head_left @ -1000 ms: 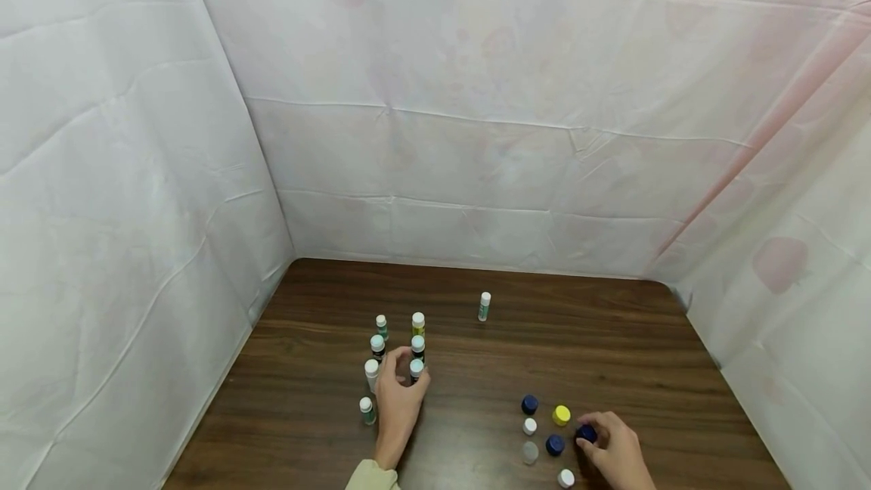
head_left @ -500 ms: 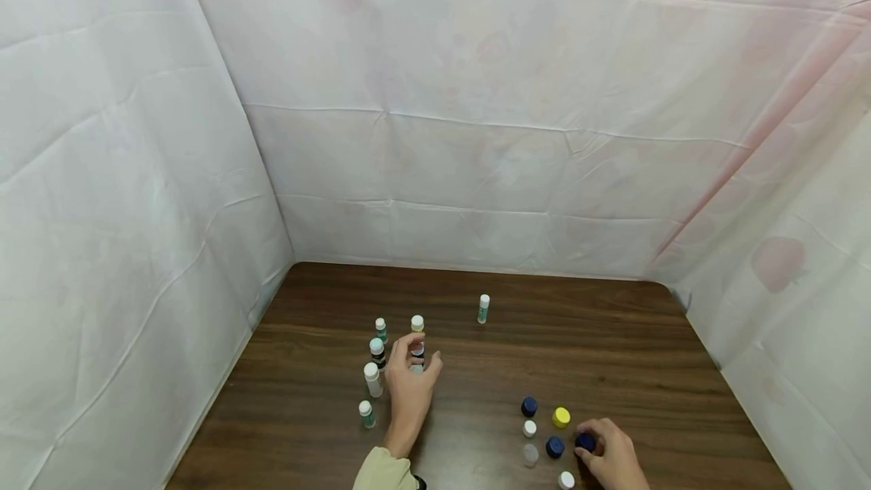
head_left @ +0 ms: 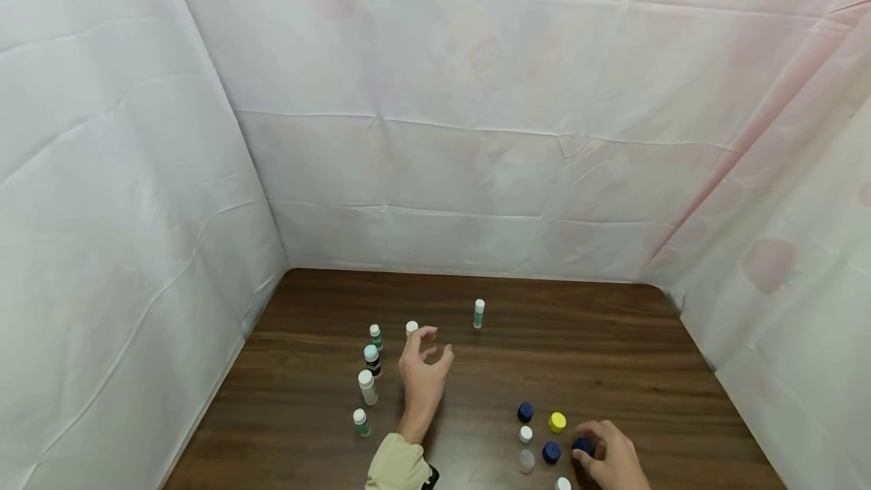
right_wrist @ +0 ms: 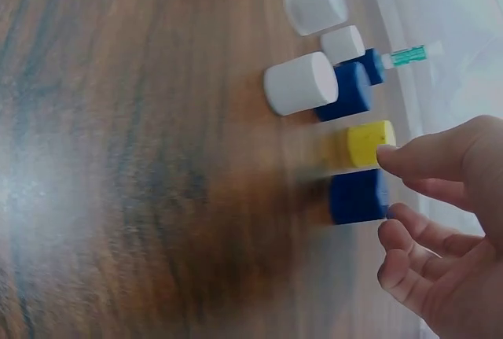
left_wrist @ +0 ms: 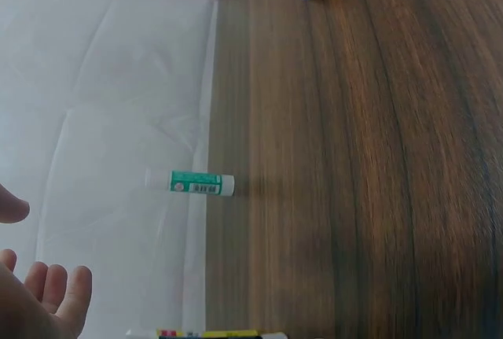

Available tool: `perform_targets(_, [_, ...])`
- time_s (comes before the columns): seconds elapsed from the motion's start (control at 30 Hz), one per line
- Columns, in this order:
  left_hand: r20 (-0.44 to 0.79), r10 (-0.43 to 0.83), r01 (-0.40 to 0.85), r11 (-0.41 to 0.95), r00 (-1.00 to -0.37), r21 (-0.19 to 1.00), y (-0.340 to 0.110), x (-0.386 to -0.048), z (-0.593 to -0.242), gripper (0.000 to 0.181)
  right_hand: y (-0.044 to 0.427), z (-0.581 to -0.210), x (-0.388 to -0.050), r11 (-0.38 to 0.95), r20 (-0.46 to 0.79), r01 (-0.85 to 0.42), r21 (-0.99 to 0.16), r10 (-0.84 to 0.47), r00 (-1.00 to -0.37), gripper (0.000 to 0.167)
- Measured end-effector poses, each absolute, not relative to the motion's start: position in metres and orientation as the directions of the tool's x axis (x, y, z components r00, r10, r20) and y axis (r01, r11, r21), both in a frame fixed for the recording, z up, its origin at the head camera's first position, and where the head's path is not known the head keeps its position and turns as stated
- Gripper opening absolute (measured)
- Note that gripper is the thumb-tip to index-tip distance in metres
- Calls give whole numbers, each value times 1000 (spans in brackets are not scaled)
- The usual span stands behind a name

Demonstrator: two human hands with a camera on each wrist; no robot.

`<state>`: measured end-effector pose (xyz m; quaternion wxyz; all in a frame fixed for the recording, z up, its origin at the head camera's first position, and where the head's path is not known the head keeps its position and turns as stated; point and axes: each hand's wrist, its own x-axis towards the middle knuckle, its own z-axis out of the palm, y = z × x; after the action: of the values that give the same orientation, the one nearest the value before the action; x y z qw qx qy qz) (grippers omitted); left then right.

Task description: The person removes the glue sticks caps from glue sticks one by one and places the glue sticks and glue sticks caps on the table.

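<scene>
In the head view, my left hand [head_left: 423, 378] hovers with spread, loosely bent fingers and holds nothing. It hides most of a column of small bottles; one white-capped bottle [head_left: 411, 328] shows past its fingertips. To its left stand several small bottles, among them a white bottle [head_left: 368, 388] and a dark bottle with a white cap [head_left: 372, 361]. My right hand [head_left: 610, 457] has its thumb and fingers around a dark blue cap [right_wrist: 357, 197] on the table. In the right wrist view, the fingertips lie by the cap's top without a plain pinch.
Beside the right hand lie a yellow cap [head_left: 557, 422], two more dark blue caps [head_left: 551, 452], white caps [head_left: 526, 435] and a translucent cap [head_left: 527, 462]. A green-labelled tube [head_left: 479, 314] stands farther back. White curtains [head_left: 422, 172] enclose the brown table [head_left: 490, 369].
My left hand has drawn away from the front bottle of the right column and moved right, its fingers spread wider. The right hand stays around the dark blue cap.
</scene>
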<state>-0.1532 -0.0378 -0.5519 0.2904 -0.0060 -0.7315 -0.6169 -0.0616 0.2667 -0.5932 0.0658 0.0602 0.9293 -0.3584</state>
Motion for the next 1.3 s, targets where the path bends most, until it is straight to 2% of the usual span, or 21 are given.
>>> perform_targets(0.37, [388,-344,338,197,-855,920,-24,-165,-557,33,264,-568,-63,721,-72,112,-684,87,-994,32])
perform_targets(0.7, [330,-338,285,177,-881,942,-12,-173,-562,30,257,-543,-74,694,117,-38,-719,67,-991,31])
perform_targets(0.9, [349,-357,297,194,-866,935,-2,-180,-566,31,251,-526,-82,715,247,-154,-682,27,-969,33])
perform_targets(1.1, [344,-365,309,152,-865,939,8,-186,-569,30,244,-512,-91,701,381,-301,-647,-44,-924,38])
perform_targets(1.3, [306,-367,271,145,-878,951,16,-192,-576,30,238,-501,-99,687,437,-375,-622,-92,-895,40])
